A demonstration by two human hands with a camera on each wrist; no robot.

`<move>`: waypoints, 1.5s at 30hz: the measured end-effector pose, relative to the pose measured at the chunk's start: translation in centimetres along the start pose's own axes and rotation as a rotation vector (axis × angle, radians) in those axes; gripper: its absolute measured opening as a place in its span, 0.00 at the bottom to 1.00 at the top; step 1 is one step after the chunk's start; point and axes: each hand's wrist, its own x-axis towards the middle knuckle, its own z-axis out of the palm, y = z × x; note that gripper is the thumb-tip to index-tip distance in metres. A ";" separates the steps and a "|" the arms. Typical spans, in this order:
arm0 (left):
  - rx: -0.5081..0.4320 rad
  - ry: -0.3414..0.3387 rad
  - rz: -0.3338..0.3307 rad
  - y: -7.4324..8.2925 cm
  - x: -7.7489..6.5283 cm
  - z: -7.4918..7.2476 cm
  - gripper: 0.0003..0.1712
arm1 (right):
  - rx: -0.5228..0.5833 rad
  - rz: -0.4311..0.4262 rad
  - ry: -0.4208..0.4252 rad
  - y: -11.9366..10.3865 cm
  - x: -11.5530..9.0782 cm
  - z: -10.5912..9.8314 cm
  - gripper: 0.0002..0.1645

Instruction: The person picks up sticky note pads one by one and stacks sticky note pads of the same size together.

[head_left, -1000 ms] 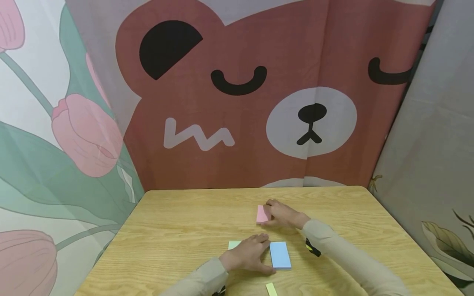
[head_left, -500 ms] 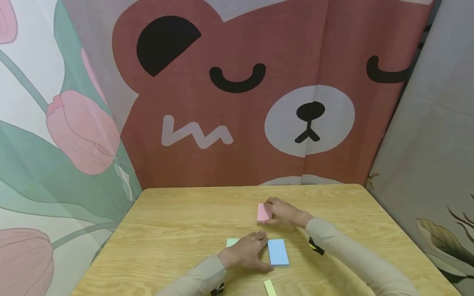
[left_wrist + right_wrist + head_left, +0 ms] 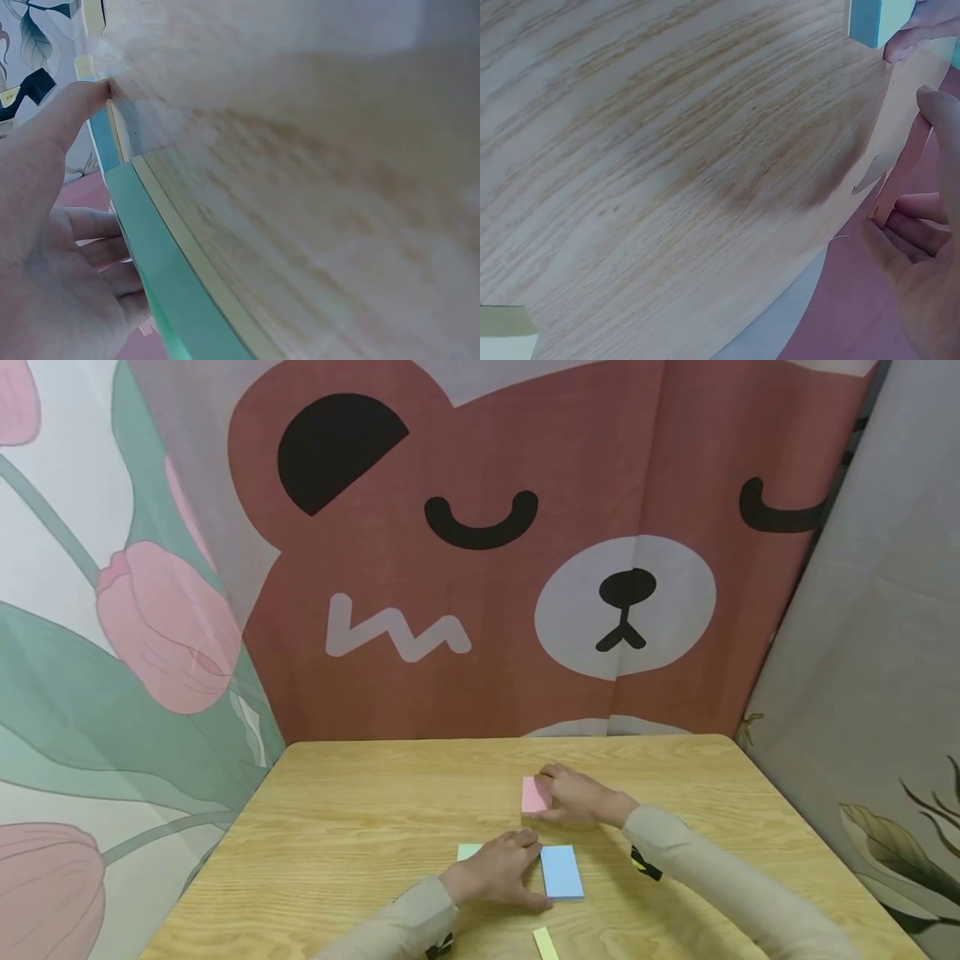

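Note:
In the head view my left hand lies over the near middle of the table. Its thumb and fingertips grip the left part of a blue sticky note pad, at the near and far edges. A pale green pad pokes out beneath that hand, mostly covered; the left wrist view shows the green pad's side close along the palm. Farther back, my right hand holds a pink sticky note pad from its right. The right wrist view shows thumb and fingers at opposite edges of the pink pad.
A narrow yellow strip lies on the wooden table at the near edge of view. A yellowish pad shows at bottom left in the right wrist view. Behind the table hangs a bear-print curtain.
Both hands and the pads keep almost the same places. The head view has tilted and shifted slightly.

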 end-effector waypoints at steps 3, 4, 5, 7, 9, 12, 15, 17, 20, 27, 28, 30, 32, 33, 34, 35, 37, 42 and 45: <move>0.003 -0.006 -0.001 0.1 0.1 0.1 0.49 | 0.001 -0.009 0.004 0.0 -0.2 0.0 0.40; 0.001 -0.009 -0.002 0.1 0.1 0.1 0.50 | 0.001 -0.014 0.004 0.0 -0.2 0.1 0.40; -0.002 -0.013 -0.005 0.1 0.2 0.1 0.50 | 0.002 -0.018 0.005 0.0 -0.3 0.1 0.40; -0.005 -0.019 -0.010 0.1 0.2 0.2 0.50 | -0.007 -0.029 0.009 0.1 -0.4 0.1 0.40; -0.008 -0.024 -0.012 0.1 0.2 0.2 0.50 | -0.012 -0.038 0.016 0.1 -0.4 0.2 0.39; -0.011 -0.025 -0.010 0.3 0.2 0.1 0.50 | -0.017 -0.044 0.024 0.0 -0.6 0.2 0.39; -0.012 -0.021 -0.006 0.3 0.2 0.0 0.50 | -0.017 -0.044 0.027 -0.1 -0.9 0.0 0.39; -0.005 -0.015 -0.008 0.3 0.1 0.0 0.50 | -0.021 -0.045 0.028 -0.3 -1.1 -0.2 0.38; 0.014 -0.006 -0.009 0.2 0.1 0.0 0.50 | -0.022 -0.057 0.032 -0.4 -1.2 -0.3 0.38; 0.019 0.024 0.004 0.1 0.1 -0.1 0.50 | -0.015 -0.055 0.033 -0.6 -1.4 -0.4 0.40; 0.018 0.025 0.003 0.1 0.0 -0.1 0.50 | -0.017 -0.051 0.030 -0.6 -1.4 -0.5 0.40; 0.015 0.023 0.002 0.0 0.0 0.0 0.50 | -0.024 -0.044 0.023 -0.6 -1.5 -0.6 0.41; 0.010 0.018 0.002 0.0 0.1 0.1 0.50 | -0.027 -0.039 0.016 -0.6 -1.6 -0.6 0.42; 0.011 0.018 0.003 0.0 0.1 0.1 0.50 | -0.027 -0.041 0.015 -0.6 -1.7 -0.7 0.42; 0.010 0.019 0.005 0.0 0.1 0.1 0.50 | -0.031 -0.043 0.016 -0.7 -1.7 -0.7 0.42; 0.010 0.021 0.009 0.0 0.2 0.1 0.50 | -0.035 -0.046 0.017 -0.7 -1.7 -0.7 0.42; 0.011 0.028 0.014 0.0 0.2 0.1 0.50 | -0.040 -0.052 0.021 -0.7 -1.8 -0.7 0.42; 0.010 0.031 0.012 0.1 0.2 0.2 0.51 | -0.053 -0.046 0.009 -0.9 -2.2 -0.7 0.42; 0.006 0.026 0.003 0.1 0.1 0.3 0.51 | -0.046 -0.046 0.002 -1.0 -2.5 -0.8 0.42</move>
